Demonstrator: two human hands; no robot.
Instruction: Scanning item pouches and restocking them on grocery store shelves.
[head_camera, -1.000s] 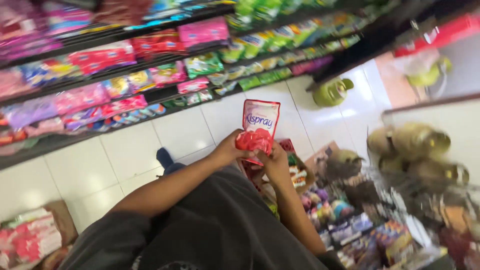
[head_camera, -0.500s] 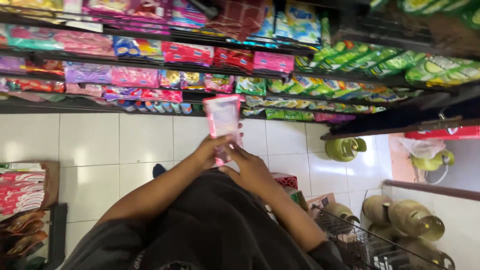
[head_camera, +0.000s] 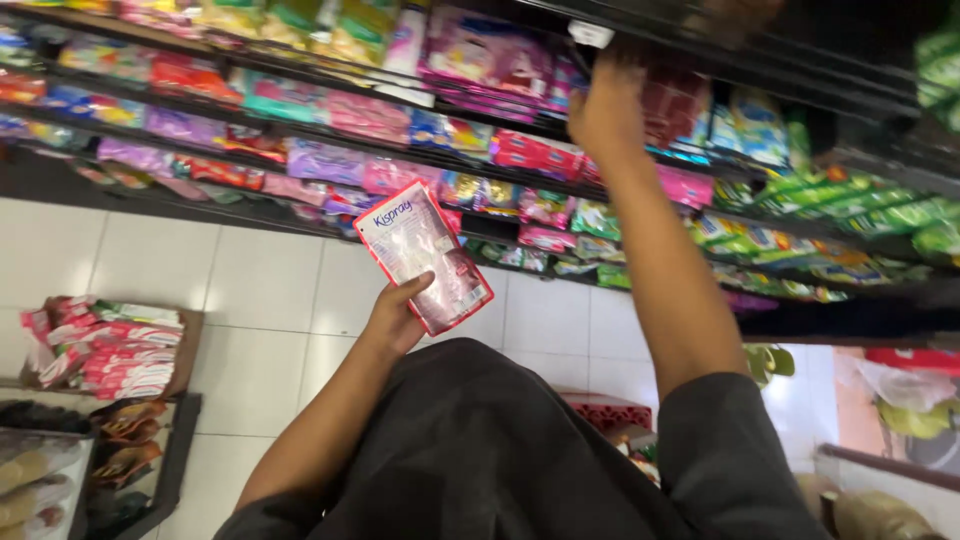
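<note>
My left hand (head_camera: 393, 318) holds a flat red-and-pink refill pouch (head_camera: 423, 255) upright in front of my chest, thumb across its lower edge. My right hand (head_camera: 606, 108) is raised to an upper shelf (head_camera: 700, 48) and rests among dark red packets (head_camera: 668, 100); its fingers are blurred and partly hidden, so I cannot tell whether it grips anything. My dark shirt fills the lower middle of the view.
Long store shelves (head_camera: 300, 150) packed with colourful sachets and pouches run across the top. A cardboard box of red packets (head_camera: 115, 345) stands at the lower left on a low rack. A red crate (head_camera: 610, 410) sits below my right arm. White floor tiles lie between.
Both hands held the pouch together before. Now my right hand has let go and reached up to the upper shelf, while my left hand keeps the pouch. The camera has tilted upward.
</note>
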